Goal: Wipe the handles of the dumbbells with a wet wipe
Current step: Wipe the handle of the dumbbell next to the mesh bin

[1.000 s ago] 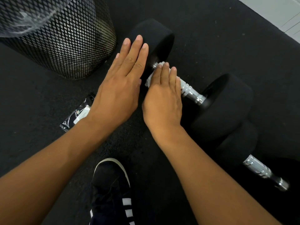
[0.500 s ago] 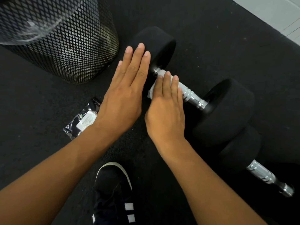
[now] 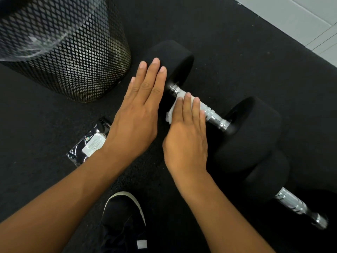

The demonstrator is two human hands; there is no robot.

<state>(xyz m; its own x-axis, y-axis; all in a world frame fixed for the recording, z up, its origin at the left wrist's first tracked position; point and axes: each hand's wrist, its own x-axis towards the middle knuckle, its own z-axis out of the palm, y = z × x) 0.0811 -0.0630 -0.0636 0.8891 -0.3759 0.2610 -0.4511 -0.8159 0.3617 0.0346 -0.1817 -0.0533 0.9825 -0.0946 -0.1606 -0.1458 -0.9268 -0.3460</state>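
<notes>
- The near dumbbell [image 3: 215, 114] lay on the black floor [image 3: 237, 52], its chrome handle [image 3: 213, 116] running from upper left to lower right between two black heads
- The right hand [image 3: 186, 136] lay flat, palm down, fingers [image 3: 187, 108] straight and close together, pressing a white wipe [image 3: 172, 113] onto the left part of that handle
- The wipe showed at the fingertips and as a crumpled edge on the left side of the hand; the rest was hidden beneath the palm
- The right part of the handle, toward the lower-right head [image 3: 251, 132], was bare and shiny
- The left hand [image 3: 138, 114] was also flat, fingers extended and held together, resting against the upper-left head [image 3: 175, 59]; it gripped nothing
- The two hands sat side by side, near each other but not touching
- A second dumbbell [image 3: 284, 189] lay at lower right, one head just beside the first dumbbell's lower-right head; whether they touched was unclear, and its handle [image 3: 295, 205] was uncovered
- A black mesh bin [image 3: 73, 57] with a clear liner stood at upper left, near the upper-left head
- A small dark packet [image 3: 89, 143] with a pale label lay on the floor, partly under the left wrist
- A black shoe [image 3: 124, 216] with a white sole edge showed at the bottom, between the forearms
- Pale tiles [image 3: 300, 17] bordered the floor at upper right
</notes>
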